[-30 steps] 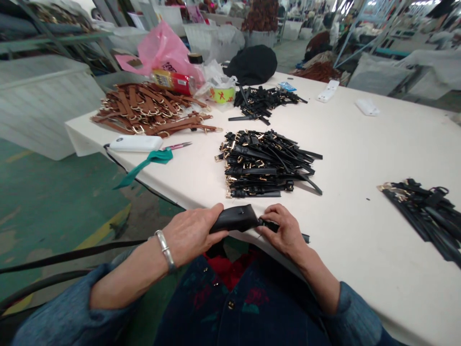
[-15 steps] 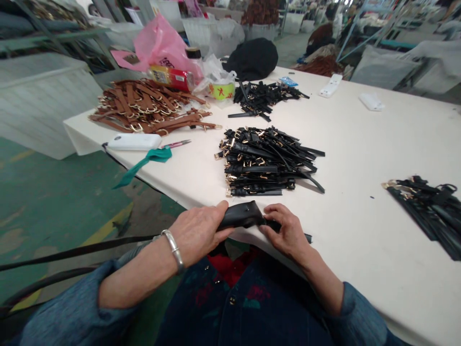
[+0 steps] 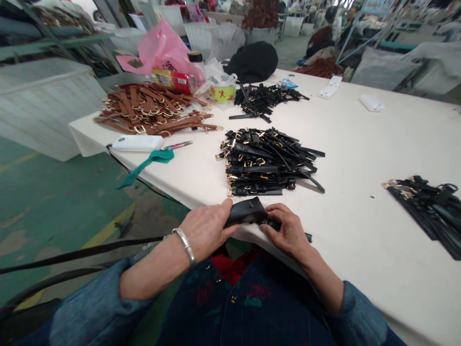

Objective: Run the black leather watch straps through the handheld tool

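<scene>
Closed grip on both sides: the left hand (image 3: 205, 227) presses thumb and fingers around a broad black piece (image 3: 248, 211), while the right hand (image 3: 288, 233) pinches a narrow black strap (image 3: 309, 238).

Leftmost on the surface (image 3: 360, 158), brown straps (image 3: 135, 108) lie heaped apart from the black ones, presumably to keep colours separate. Near them, snips (image 3: 182, 144) wrapped in teal cloth (image 3: 162, 155) rest beside a white case (image 3: 139, 143), probably parked there to leave the middle free.

Next, the left grip holds the broad piece from behind, its blunt end facing right, likely to steady it. Beyond the hands, a black strap pile (image 3: 270, 163) has most buckles leftward and tails rightward, seemingly for easy picking.

Right of that, the other grip has fingertips nearly together at the strap, its tail showing past the palm; whether strap and piece touch is unclear. Farthest right, a black bundle (image 3: 425, 211) lies well apart, perhaps as a distinct batch.
</scene>
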Available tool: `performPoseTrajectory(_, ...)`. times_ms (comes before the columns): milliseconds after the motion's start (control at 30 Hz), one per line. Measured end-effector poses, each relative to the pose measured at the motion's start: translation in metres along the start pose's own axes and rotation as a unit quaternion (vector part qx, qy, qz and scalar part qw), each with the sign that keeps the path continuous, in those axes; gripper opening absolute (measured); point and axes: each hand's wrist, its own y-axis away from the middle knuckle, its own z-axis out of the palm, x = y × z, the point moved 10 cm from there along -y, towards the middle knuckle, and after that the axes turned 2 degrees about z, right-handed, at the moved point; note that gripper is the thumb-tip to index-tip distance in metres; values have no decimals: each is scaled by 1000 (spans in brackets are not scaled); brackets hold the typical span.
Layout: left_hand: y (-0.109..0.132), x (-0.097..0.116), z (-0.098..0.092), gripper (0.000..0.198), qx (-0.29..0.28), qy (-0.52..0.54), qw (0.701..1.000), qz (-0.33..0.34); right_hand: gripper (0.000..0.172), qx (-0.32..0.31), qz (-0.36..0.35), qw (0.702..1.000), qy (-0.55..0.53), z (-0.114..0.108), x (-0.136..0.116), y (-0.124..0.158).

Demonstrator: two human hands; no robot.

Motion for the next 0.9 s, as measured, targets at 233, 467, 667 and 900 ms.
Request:
performPoseTrajectory(233,12,-9,2,31,-8,-12,1000,-5,12,13,-1,1000,2,0,2,2)
performPoseTrajectory(467,22,-2,3,29,-25,-13,999,-22,12,18,-1,1000,4,1,4,2)
performPoseTrajectory(667,3,1,6,38,10,-13,999,-47,13,26,-7,1000,10,-1,3,2)
performPoseTrajectory(900,1,-4,10,39,38,-8,998,-48,17,22,-16,996,81,-17,0,15)
